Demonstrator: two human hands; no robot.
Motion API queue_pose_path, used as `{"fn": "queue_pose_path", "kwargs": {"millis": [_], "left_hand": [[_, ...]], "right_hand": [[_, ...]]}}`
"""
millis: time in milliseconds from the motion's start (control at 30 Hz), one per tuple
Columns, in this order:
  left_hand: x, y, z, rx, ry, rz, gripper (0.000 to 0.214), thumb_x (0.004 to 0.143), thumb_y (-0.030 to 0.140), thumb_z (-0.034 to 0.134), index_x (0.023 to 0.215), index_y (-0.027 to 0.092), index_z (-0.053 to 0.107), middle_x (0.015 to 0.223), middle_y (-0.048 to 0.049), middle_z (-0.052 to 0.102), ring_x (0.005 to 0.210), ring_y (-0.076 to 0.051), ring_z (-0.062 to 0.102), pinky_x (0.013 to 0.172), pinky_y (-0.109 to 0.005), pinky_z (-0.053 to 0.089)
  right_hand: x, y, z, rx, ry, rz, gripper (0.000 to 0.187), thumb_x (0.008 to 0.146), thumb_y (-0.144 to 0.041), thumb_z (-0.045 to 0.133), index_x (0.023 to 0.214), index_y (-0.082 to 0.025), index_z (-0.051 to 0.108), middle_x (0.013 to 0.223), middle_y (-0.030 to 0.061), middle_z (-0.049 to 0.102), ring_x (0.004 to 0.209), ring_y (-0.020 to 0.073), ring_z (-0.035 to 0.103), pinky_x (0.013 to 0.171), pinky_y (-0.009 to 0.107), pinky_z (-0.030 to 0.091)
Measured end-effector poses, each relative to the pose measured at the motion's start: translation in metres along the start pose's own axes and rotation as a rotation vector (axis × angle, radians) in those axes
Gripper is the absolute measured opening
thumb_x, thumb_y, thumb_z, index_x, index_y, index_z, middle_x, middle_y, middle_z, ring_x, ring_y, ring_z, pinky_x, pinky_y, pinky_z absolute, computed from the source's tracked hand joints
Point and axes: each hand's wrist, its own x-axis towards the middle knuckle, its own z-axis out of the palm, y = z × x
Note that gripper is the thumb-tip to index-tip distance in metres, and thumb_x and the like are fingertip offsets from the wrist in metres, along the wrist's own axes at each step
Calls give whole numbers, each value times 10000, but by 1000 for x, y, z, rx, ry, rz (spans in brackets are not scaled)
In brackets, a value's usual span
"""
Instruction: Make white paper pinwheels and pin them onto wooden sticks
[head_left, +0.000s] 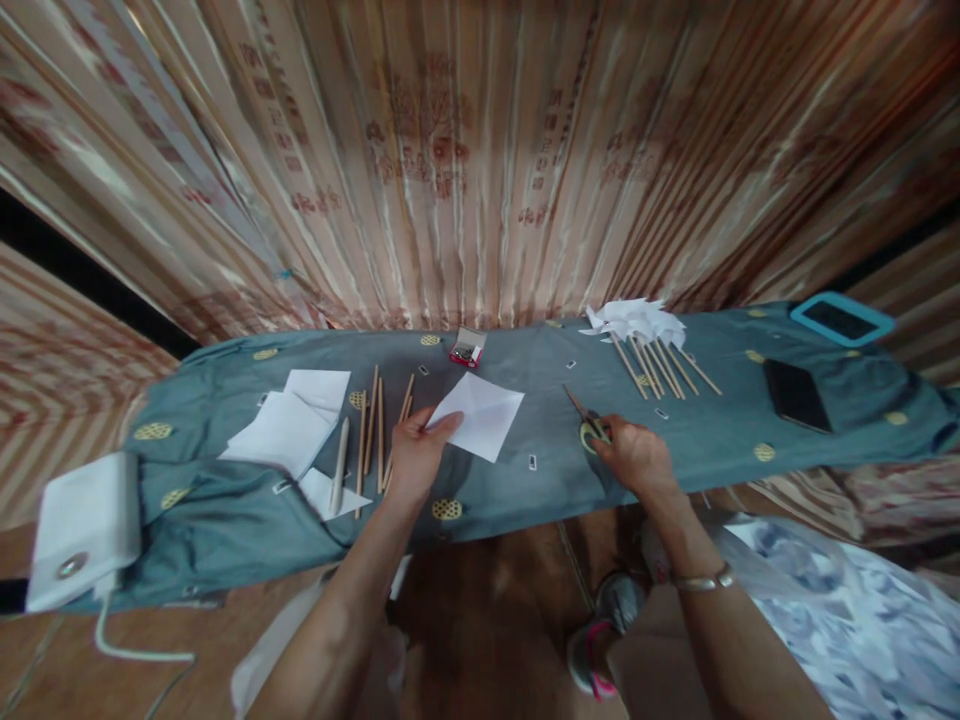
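Observation:
My left hand [417,452] pinches the near corner of a white square paper sheet [484,414] lying on a blue-grey cloth [525,480]. My right hand [634,455] is closed on scissors [589,420] with yellow-green handles, the blades pointing away to the left. Several wooden sticks [375,425] lie just left of my left hand, beside a stack of white paper [289,430].
Finished white paper pinwheels on sticks [645,335] lie at the back right. A small red box [466,350] sits at the back middle. A dark phone [796,395] and a blue-edged tablet [841,318] lie right. A white device with cable [82,530] sits left. Curtain behind.

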Motion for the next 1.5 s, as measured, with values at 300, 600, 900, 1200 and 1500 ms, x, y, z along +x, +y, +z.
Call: {"fn": "queue_pose_path", "kwargs": {"millis": [300, 600, 900, 1200, 1500], "left_hand": [[1, 11, -3, -95, 57, 1, 376, 487, 375, 860, 712, 111, 717, 644, -28, 684, 577, -130, 592, 587, -251, 471], [5, 18, -4, -105, 71, 13, 443, 483, 441, 857, 732, 110, 698, 680, -47, 685, 576, -150, 608, 490, -251, 493], [10, 17, -2, -110, 84, 30, 415, 518, 425, 838, 744, 109, 691, 723, -65, 705, 587, -161, 629, 472, -253, 520], [12, 11, 7, -116, 86, 16, 417, 495, 424, 838, 728, 118, 677, 674, -39, 676, 597, -163, 626, 493, -267, 533], [9, 2, 18, -91, 21, 15, 397, 543, 417, 820, 757, 115, 678, 685, -33, 676, 607, -169, 638, 502, -264, 538]], "right_hand": [[-2, -41, 0, 1562, -306, 255, 382, 553, -329, 820, 861, -159, 671, 704, 29, 716, 559, 99, 593, 386, 149, 299], [-20, -65, 6, 2010, -716, 174, 256, 651, -251, 804, 873, -171, 705, 785, 48, 714, 682, 117, 659, 400, 109, 463], [-44, -64, 7, 1902, -751, 206, 353, 601, -406, 868, 826, -186, 710, 721, 13, 670, 587, 85, 572, 501, 169, 461], [-61, -67, -2, 1664, -752, -127, 643, 663, -660, 727, 1108, -198, 674, 835, 52, 674, 677, 132, 576, 607, 242, 450], [-62, -72, 3, 1580, -721, -193, 433, 729, -500, 747, 1066, -233, 695, 745, -1, 651, 667, 118, 585, 640, 254, 484]]}}
